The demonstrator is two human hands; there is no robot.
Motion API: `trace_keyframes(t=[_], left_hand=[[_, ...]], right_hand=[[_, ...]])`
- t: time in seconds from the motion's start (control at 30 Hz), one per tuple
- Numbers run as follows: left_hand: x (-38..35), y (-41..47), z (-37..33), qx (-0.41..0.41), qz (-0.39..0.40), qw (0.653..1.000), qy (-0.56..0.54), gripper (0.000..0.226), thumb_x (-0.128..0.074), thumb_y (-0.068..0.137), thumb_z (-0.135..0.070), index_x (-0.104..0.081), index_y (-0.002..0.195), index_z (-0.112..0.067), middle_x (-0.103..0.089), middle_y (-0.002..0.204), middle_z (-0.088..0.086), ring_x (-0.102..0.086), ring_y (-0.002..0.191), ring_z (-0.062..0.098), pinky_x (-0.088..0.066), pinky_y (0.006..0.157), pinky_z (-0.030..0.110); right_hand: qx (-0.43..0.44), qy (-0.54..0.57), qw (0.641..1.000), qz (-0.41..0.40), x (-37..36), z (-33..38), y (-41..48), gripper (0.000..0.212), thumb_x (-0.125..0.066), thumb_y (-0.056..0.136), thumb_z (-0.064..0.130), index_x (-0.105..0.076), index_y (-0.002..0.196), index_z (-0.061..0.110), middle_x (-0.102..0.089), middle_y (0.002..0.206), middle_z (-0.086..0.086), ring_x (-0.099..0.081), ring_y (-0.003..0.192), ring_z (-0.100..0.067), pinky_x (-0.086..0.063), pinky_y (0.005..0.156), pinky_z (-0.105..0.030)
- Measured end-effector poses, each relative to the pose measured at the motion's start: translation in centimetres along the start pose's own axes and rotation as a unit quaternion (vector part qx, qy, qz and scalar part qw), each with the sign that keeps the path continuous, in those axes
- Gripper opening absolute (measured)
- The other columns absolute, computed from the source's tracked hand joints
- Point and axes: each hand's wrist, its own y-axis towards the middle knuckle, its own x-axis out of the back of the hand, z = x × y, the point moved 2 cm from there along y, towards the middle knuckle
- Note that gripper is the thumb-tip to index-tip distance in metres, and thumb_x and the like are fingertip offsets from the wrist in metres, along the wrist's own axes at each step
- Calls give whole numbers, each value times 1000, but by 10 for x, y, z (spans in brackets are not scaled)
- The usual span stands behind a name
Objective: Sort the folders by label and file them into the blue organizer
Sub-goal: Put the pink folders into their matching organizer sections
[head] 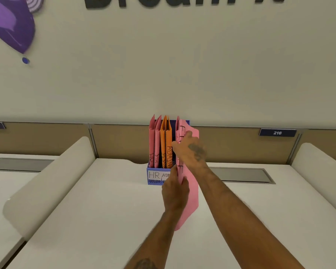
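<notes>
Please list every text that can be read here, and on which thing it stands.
"HR": label on blue organizer.
"ADM": second label, rest behind left hand.
"ADMIN": orange folder.
"HR": leftmost pink folder.
"216": dark plate on the partition.
"FI": held pink folder; rest hidden by right hand.
Wall lettering: cut off, unreadable.

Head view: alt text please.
A left hand and right hand hold a pink folder upright at the right end of a blue organizer on a white desk. Pink HR folders and orange ADMIN folders already stand inside.
</notes>
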Motion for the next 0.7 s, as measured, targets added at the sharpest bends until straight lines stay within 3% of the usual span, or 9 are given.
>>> trace_keyframes(t=[0.13,0.23,0.33,0.4,0.47,0.53,0.6,0.7], left_hand=[[-7,15,-12,-54,-11,998,-14,51,-64,94,-26,-46,141,-16,-68,120,3,-68,93,16,-59,86,34],[-6,35,-21,-104,15,991,-86,57,-65,91,-44,-48,138,-19,-64,113,-11,-62,94,2,-54,84,21],[1,71,-28,-154,-3,980,-123,54,-58,92,-52,-52,133,-18,-69,115,-6,-64,98,0,-52,82,14],[7,99,-33,-181,-34,979,-83,47,-52,94,-51,-53,130,-21,-69,116,-4,-65,99,4,-47,78,9],[6,130,-37,-201,-12,979,-4,50,-48,96,-53,-50,134,-21,-63,129,-1,-62,111,13,-48,83,18],[-3,161,-33,-199,67,974,89,63,-46,97,-56,-36,147,-20,-43,152,4,-42,137,21,-43,105,38],[-12,189,-24,-185,131,955,190,77,-44,94,-62,-18,156,-24,-14,165,7,-12,152,25,-21,120,54],[-23,221,-6,-154,163,930,291,86,-40,90,-71,-1,157,-32,14,165,4,15,151,29,1,117,62]], right_hand=[[29,-35,999,-18,8,-5,19,36,-49,96,30,-45,127,12,-60,102,-7,-49,73,-15,-40,56,-21],[74,12,996,39,2,-27,29,41,-52,97,19,-43,135,8,-58,123,-16,-54,82,-10,-41,44,-6],[56,-28,996,-68,22,-23,62,41,-54,94,31,-45,128,12,-64,109,-10,-51,73,-15,-43,54,-24],[54,-28,994,-93,30,-15,78,42,-54,92,35,-46,128,14,-66,103,-7,-51,70,-19,-38,50,-23],[36,0,995,-97,33,-19,87,42,-53,92,35,-47,129,15,-67,100,-7,-49,67,-18,-28,43,-19],[50,4,993,-110,29,-21,99,42,-53,93,36,-46,129,15,-68,101,-8,-53,67,-19,-35,45,-19],[72,14,988,-134,30,-12,111,42,-53,94,36,-45,129,15,-70,104,-9,-64,73,-25,-49,56,-29],[90,35,984,-147,27,-5,129,42,-52,95,34,-44,132,15,-70,103,-9,-67,74,-26,-51,60,-32]])
